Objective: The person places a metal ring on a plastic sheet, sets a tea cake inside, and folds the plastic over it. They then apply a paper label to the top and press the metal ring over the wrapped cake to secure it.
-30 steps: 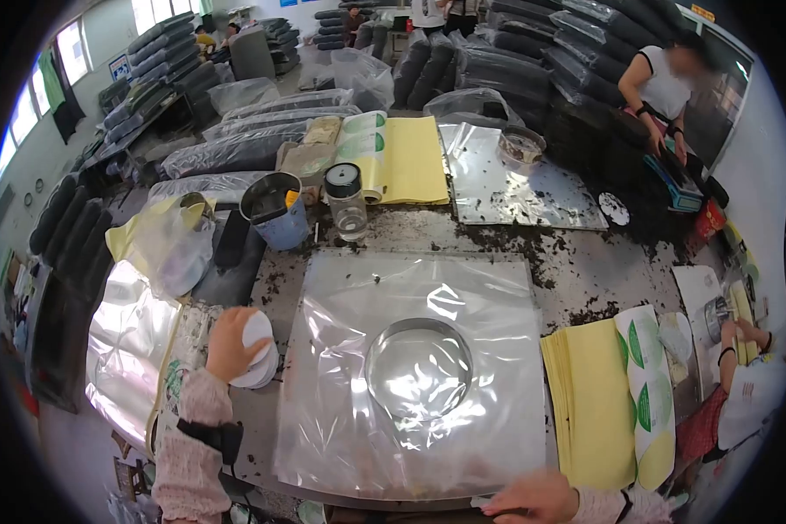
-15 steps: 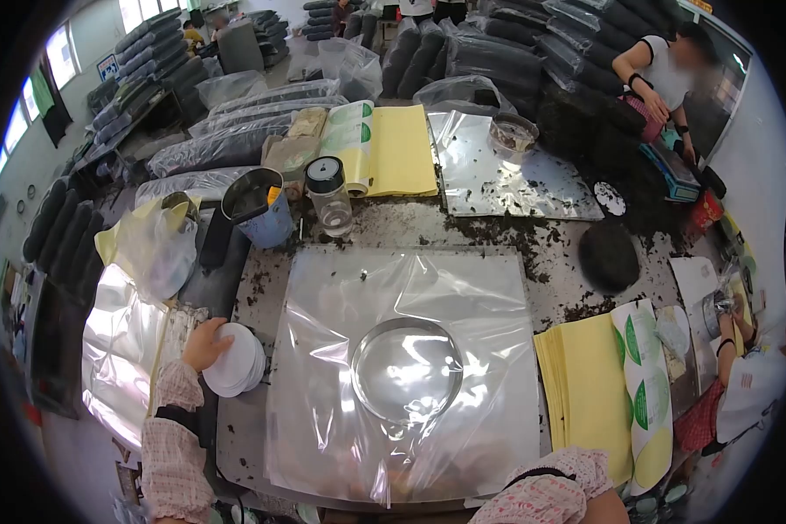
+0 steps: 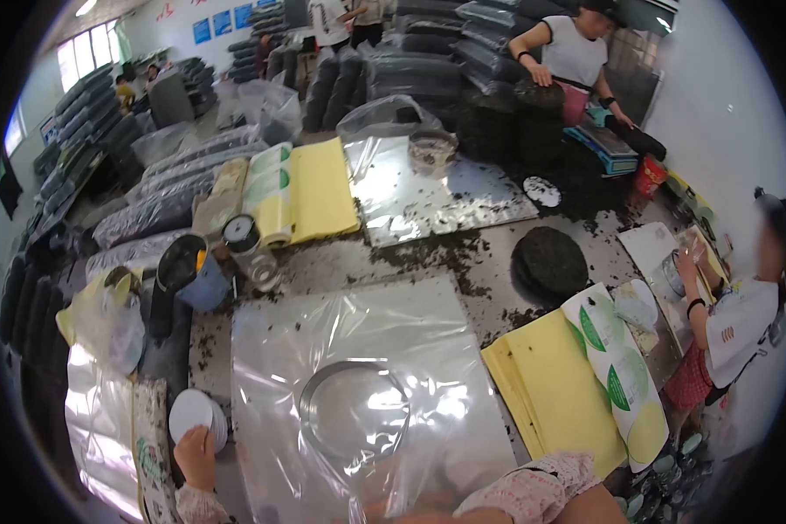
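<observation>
My left hand (image 3: 196, 456) is at the near edge of a stack of round white discs (image 3: 192, 412), fingers closed at the rim of the top disc. At the bottom of the view, my right forearm in its pink sleeve (image 3: 533, 493) reaches leftward. Only a blurred skin-coloured patch shows where my right hand (image 3: 410, 504) is, at the clear plastic film; its fingers cannot be made out. A metal ring (image 3: 355, 410) lies in the middle of the shiny, film-covered sheet (image 3: 271, 349).
Yellow paper sheets (image 3: 550, 384) and a green-and-white printed sheet (image 3: 616, 375) lie right. Behind are a dark round cake (image 3: 550, 265), a glass jar (image 3: 251, 253), a blue bucket (image 3: 203, 284) and a metal plate (image 3: 445, 196) with dark crumbs. Two people work at right.
The head view has turned right and tilted, shifting the scene leftward. My left hand has moved from the stack's upper left side to its near edge.
</observation>
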Demonstrator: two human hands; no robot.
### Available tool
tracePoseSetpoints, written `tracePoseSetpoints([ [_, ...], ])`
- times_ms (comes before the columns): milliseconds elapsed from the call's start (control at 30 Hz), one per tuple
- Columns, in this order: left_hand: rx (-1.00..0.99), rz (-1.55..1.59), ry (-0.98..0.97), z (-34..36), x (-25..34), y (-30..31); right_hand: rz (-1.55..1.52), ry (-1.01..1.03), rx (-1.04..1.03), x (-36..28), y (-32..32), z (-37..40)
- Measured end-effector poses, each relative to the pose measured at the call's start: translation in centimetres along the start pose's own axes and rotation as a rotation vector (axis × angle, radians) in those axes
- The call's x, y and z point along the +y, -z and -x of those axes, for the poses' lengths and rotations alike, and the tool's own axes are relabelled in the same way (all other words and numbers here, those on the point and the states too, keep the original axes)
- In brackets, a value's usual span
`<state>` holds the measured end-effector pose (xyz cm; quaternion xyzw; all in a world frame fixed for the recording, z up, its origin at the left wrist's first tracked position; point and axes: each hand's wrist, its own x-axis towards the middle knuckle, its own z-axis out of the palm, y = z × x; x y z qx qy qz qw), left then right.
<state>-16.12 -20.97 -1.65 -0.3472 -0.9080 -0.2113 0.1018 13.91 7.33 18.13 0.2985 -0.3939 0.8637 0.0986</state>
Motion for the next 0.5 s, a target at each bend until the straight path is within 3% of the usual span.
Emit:
tracePoseSetpoints([
  [67,-0.017,0.081,0.161,0.0,0.3,0.4,0.403,-0.089,0.22,0.2,5.4,3.4],
  [100,-0.021,0.159,0.284,0.0,0.5,0.4,0.939,-0.249,0.457,-1.7,7.3,3.8],
  [133,-0.024,0.238,0.408,-0.4,1.0,0.8,1.252,-0.224,0.646,-1.7,11.0,5.5],
  [200,-0.121,0.165,0.499,-1.2,3.6,3.7,1.488,-0.371,1.02,-3.1,19.9,11.2],
  [233,-0.168,0.128,0.546,-1.9,4.6,4.2,1.779,-0.51,1.002,-4.3,25.1,14.9],
  [333,-0.196,0.185,0.505,-0.9,-5.1,-0.2,2.05,-0.763,1.005,-5.9,34.5,18.3],
  [433,-0.088,0.21,0.454,-1.9,3.2,3.7,2.078,-0.785,1.017,-7.3,41.1,15.5],
  [500,-0.087,0.148,0.411,-1.7,1.7,2.8,1.972,-0.723,1.198,-8.3,44.9,12.4],
])
